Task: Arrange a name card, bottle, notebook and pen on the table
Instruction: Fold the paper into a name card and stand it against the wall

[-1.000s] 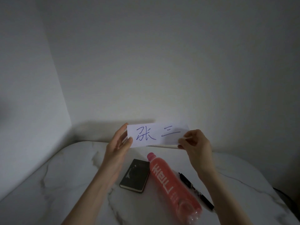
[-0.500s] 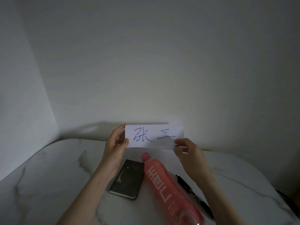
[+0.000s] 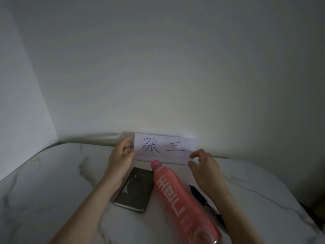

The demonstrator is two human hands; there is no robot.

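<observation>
A white name card [image 3: 163, 148] with blue handwriting stands at the far side of the marble table [image 3: 52, 182], near the wall. My left hand [image 3: 122, 155] pinches its left edge. My right hand [image 3: 202, 166] hovers at the card's lower right corner with fingers spread, just off the paper. A pink bottle [image 3: 177, 196] lies on its side, cap pointing at the card. A black notebook [image 3: 136, 189] lies flat to the bottle's left. A black pen [image 3: 202, 198] lies to the bottle's right, partly hidden by my right forearm.
Plain white walls meet in a corner at the left [image 3: 52, 120]. The table's rounded edge curves along the left and right sides. A dark object [image 3: 306, 206] shows beyond the table's right edge.
The card has come down from the air to the table's far side. My right hand has let go of its right end and opened; my left hand still holds the left edge.
</observation>
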